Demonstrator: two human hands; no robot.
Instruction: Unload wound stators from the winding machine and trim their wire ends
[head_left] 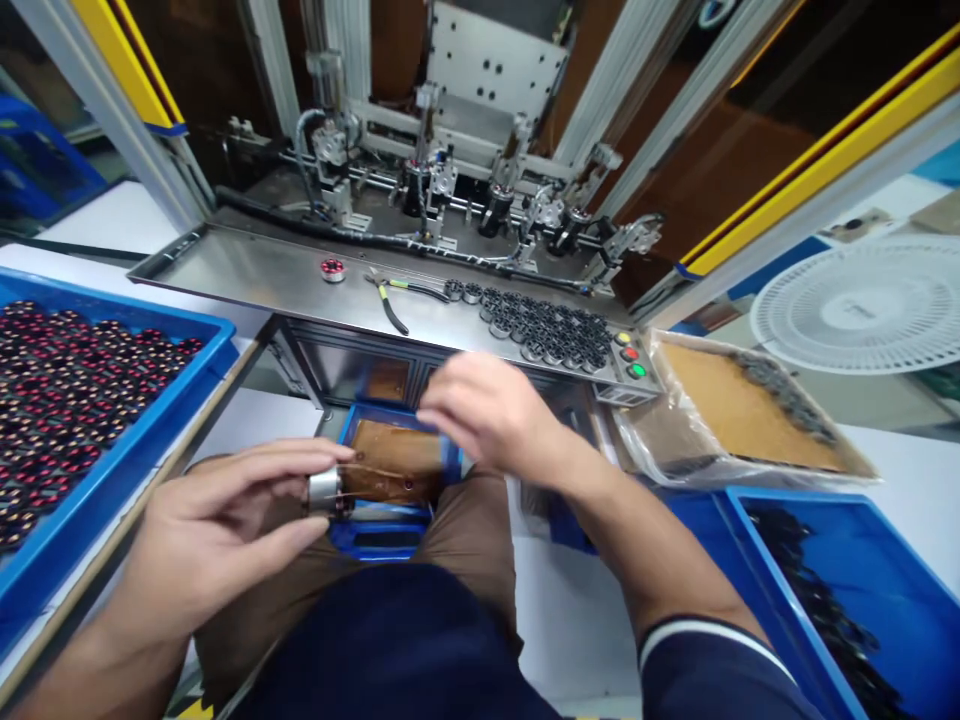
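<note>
My left hand (225,520) holds a silvery round motor part (325,490) between thumb and fingers, above my lap. Thin wires stretch from the part toward the right. My right hand (487,410) is raised to the right of it, fingers curled together; whatever is in them is too small to make out. Below and between the hands lies a blue crate (375,552) with brown sheet material (397,455). On the metal ledge (262,275) rest a red-and-silver part (332,270), pliers with green-and-black handles (391,308) and many black round parts (555,325).
A machine with several fixtures (495,205) stands behind the ledge. A blue tray of red-and-copper parts (225,335) is at left. At right are a control box (636,372), a plastic-lined box (750,420), a blue tray (900,600) and a white fan (851,305).
</note>
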